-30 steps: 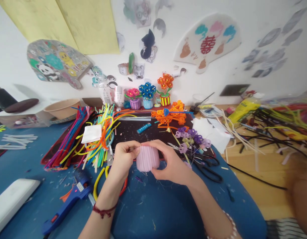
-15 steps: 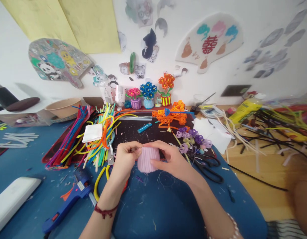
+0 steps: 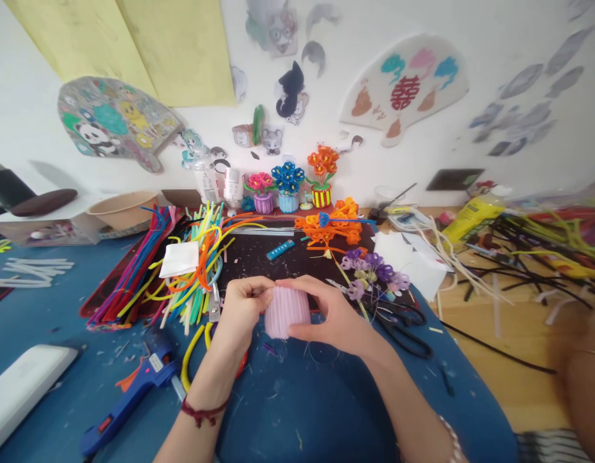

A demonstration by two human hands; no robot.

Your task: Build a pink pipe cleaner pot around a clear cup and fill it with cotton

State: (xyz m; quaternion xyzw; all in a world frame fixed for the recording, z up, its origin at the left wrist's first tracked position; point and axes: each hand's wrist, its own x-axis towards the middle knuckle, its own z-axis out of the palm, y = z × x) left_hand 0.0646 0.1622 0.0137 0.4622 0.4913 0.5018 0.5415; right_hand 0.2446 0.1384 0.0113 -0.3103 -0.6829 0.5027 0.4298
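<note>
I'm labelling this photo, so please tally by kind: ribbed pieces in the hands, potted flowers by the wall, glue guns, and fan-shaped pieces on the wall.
Ribbed pink piece, held by the left hand and right hand: 1
Potted flowers (pink, blue, orange): 3
Blue glue gun: 1
Fan-shaped wall pieces: 2
Total: 7

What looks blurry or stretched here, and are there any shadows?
Head view, centre: the left hand, right hand and pink ribbed piece show fairly clearly; head view, upper right: the grey stickers look smeared and stretched; head view, left: a soft shadow falls on the white wall.
</note>
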